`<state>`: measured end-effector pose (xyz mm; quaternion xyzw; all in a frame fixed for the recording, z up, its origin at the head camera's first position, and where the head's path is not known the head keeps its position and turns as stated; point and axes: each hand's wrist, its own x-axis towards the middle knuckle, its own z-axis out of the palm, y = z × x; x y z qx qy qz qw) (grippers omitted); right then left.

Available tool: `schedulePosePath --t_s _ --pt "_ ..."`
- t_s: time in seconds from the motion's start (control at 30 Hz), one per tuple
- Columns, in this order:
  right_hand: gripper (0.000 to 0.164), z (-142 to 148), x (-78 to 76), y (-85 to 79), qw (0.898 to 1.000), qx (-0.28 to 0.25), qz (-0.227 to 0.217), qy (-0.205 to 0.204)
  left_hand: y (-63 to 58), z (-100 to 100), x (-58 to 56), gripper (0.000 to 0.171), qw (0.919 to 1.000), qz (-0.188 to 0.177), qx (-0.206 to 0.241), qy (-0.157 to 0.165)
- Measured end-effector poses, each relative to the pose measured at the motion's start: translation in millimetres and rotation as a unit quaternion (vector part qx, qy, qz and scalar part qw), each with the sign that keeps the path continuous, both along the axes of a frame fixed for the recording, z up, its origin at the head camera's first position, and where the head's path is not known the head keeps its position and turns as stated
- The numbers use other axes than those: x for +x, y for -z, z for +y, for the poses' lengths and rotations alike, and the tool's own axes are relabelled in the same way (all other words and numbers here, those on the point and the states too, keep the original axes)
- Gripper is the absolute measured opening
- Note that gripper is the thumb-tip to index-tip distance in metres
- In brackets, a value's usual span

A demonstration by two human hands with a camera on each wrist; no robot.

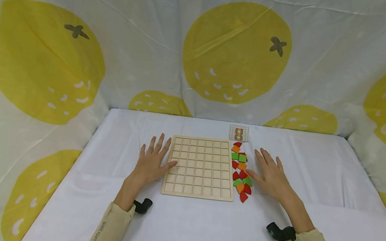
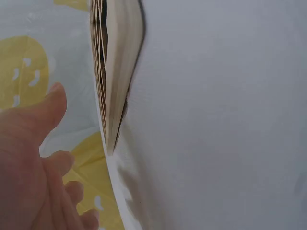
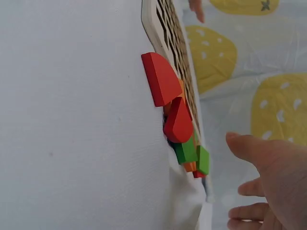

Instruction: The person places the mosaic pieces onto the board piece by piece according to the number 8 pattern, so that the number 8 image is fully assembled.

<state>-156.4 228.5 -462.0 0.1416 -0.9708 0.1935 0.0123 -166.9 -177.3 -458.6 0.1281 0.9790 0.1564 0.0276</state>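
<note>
A square wooden grid board point(image 1: 197, 195) lies on the white cloth between the hands. My left hand point(image 1: 151, 163) is spread at the board's left edge, its thumb reaching over the frame, and nothing is in its grasp. Along the right edge lies a loose pile of wooden blocks: red quarter-round pieces point(image 1: 243, 197), green squares point(image 1: 242, 158) and orange squares point(image 1: 242, 166). Beside this pile my right hand point(image 1: 273, 178) has its fingers extended and holds nothing; the thumb tip overlaps the blocks in the head view. The right wrist view shows that thumb apart from the green block point(image 3: 202, 160).
Behind the board's right corner lies a small pattern card point(image 1: 239, 133) with a coloured figure on a grid. A lemon-print curtain point(image 1: 143, 52) closes off the back and both sides of the cloth-covered table point(image 1: 202, 231). Black wrist devices point(image 1: 281, 232) sit at both cuffs.
</note>
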Motion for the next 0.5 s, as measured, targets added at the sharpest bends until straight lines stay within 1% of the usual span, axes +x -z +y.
schedulePosePath --t_s 0.07,0.17,0.3,0.4,0.5 --pt "0.078 0 -0.7 2.6 1.0 -0.005 0.0 -0.002 1.9 -2 0.4 0.087 0.9997 -0.023 0.007 0.005" --pt "0.069 -1 -2.5 6.1 1.0 -0.018 0.005 -0.004 2.7 -5 1.3 0.087 0.9974 -0.067 0.022 0.017" --pt "0.058 -1 -5.4 10.1 0.998 -0.055 0.011 0.002 1.4 -6 1.9 0.086 0.992 -0.115 0.038 0.036" --pt "0.051 -1 -7.7 11.9 0.996 -0.087 0.017 0.007 -0.6 -5 2.1 0.085 0.9897 -0.13 0.038 0.046" --pt "0.047 0 -10.8 13.2 0.994 -0.106 0.023 0.013 -2.1 -5 1.7 0.09 0.9886 -0.137 0.033 0.052"
